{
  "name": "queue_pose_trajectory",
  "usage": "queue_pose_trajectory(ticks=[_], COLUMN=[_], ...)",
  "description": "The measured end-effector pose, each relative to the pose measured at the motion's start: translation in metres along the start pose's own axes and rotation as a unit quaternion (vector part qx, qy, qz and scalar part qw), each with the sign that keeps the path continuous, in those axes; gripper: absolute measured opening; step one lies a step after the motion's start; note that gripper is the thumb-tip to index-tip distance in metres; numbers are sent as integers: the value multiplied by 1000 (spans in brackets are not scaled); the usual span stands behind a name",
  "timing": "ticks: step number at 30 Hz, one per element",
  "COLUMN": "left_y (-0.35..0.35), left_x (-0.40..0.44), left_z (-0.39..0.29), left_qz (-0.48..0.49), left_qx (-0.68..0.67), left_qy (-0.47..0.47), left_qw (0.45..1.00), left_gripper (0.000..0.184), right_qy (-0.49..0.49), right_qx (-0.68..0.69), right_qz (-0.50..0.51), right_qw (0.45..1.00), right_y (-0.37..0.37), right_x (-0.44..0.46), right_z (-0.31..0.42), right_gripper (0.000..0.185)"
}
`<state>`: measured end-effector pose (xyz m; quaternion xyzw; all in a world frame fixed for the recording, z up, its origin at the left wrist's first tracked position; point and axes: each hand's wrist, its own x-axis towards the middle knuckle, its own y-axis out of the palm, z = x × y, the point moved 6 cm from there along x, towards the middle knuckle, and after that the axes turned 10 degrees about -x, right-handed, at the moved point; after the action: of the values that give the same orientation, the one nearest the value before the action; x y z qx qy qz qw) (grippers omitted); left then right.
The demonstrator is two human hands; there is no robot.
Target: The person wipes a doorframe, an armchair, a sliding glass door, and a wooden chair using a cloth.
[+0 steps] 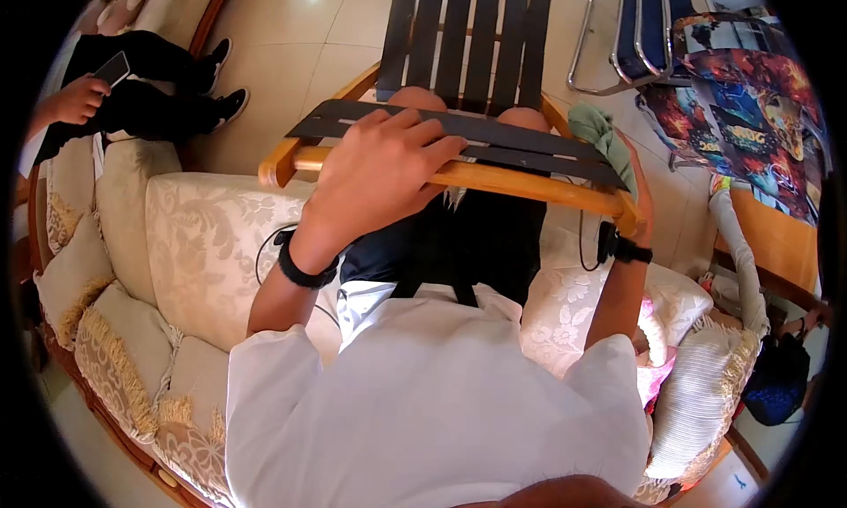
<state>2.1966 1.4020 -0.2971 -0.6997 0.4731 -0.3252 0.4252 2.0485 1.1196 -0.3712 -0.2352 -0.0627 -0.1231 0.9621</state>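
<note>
A wooden chair [468, 53] with dark slats and a light wood frame rests tilted across my knees. My left hand [384, 168] lies over the slats of its nearer section, fingers bent around a dark slat [520, 139]. At the right end of that section, my right hand [637, 168] is closed on a green cloth [602, 137], which is pressed against the chair's end. Most of the right fingers are hidden behind the cloth and the frame. Black bands circle both wrists.
I sit on a patterned cream sofa [212, 217] with fringed cushions [119, 349] to the left. A seated person's hand [81, 100] holds a phone [112, 69]. At the right are a metal-framed blue chair [648, 31] and a colourful printed cover [750, 111].
</note>
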Motion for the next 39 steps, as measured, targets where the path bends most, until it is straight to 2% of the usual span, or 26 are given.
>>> queue_pose_trajectory(ticks=[1,3,4,6,7,9,10,11,14,15,16,19,25,32,39], left_y=[-3,-3,1,4,3,5,6,8,8,9,9,9,13,12,9], left_x=[1,2,0,-2,-4,-3,-4,-4,-5,-5,-6,-7,-9,-11,-9], left_z=[0,-2,-6,-9,-8,-8,-8,-8,-7,-6,-6,-4,-5,-5,-3], left_qz=[2,3,0,-2,-7,-14,-13,-11,-13,-14,-19,-22,-7,-5,-27], left_qx=[-5,-6,11,26,24,18,28,37,42,41,45,42,31,39,37], left_qy=[0,2,4,12,8,5,3,-2,-1,-2,0,1,0,2,10], left_qw=[1000,1000,1000,1000,1000,1000,1000,999,999,999,999,999,999,999,999], left_gripper=[48,48,48,48,49,51,52,53,53,53,53,53,52,51,49], right_qy=[113,221,165,111,49,-11,189,374,390,391,380,356,273,255,290], right_qx=[76,153,117,78,14,-54,148,338,348,346,293,197,85,188,268], right_qz=[-35,-71,-52,-37,5,49,79,103,105,105,65,17,-53,-156,-135], right_qw=[990,961,978,990,999,997,968,858,846,847,875,913,957,936,909], right_y=[6,11,11,14,20,24,27,38,46,50,48,39,20,47,53], right_x=[4,7,18,35,43,62,70,63,63,62,61,28,-5,22,42], right_z=[-4,-20,-31,-55,-62,-88,-127,-151,-152,-129,-87,-42,-27,-60,-50], right_gripper=[39,39,39,39,41,44,44,47,52,52,50,49,47,46,46])
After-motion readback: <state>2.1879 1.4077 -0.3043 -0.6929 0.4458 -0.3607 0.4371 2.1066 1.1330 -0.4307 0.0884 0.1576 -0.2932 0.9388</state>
